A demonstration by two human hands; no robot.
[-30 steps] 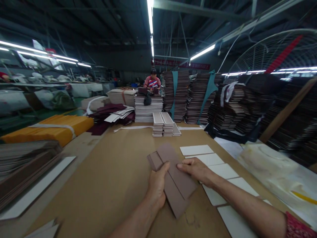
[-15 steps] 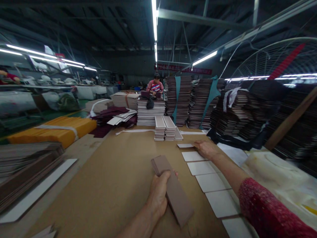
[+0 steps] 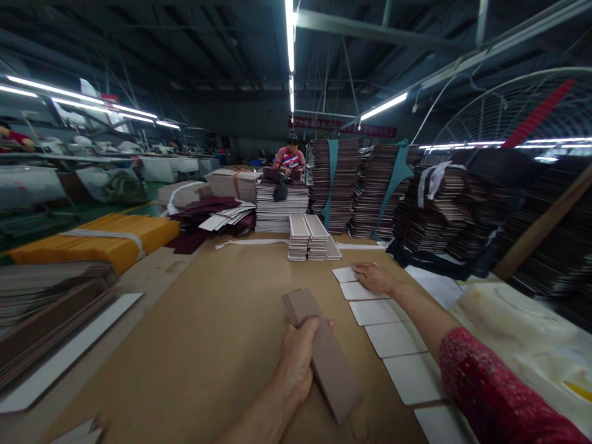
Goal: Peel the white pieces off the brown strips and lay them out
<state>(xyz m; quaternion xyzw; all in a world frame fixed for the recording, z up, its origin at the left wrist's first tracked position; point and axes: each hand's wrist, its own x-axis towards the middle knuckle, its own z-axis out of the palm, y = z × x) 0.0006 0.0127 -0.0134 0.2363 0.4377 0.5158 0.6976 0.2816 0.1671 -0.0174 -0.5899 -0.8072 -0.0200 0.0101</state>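
Observation:
A small bundle of long grey-brown strips (image 3: 333, 367) is gripped in my left hand (image 3: 296, 354), thumb on top and fingers underneath, above the tan tabletop (image 3: 208, 339). My right hand (image 3: 374, 277) reaches to the far end of a row along the table's right side. Its fingers lie stretched over the right part of the farthest white piece (image 3: 343, 274), which rests flat. Several more white pieces, such as this white rectangle (image 3: 393, 340), run from there toward me, edge beside edge.
Ahead stand short stacks of framed strips (image 3: 308, 237). Behind them rise tall dark stacks (image 3: 335, 185) and a seated person (image 3: 290, 159). Yellow bundled pieces (image 3: 92, 243) and brown strips (image 3: 50, 308) lie at left. Whitish wrapping (image 3: 518, 327) borders the right side.
The farthest white piece, tilted up at my right fingers before, now lies flat. My right hand has shifted slightly left onto it. My left hand and its strips stay almost still.

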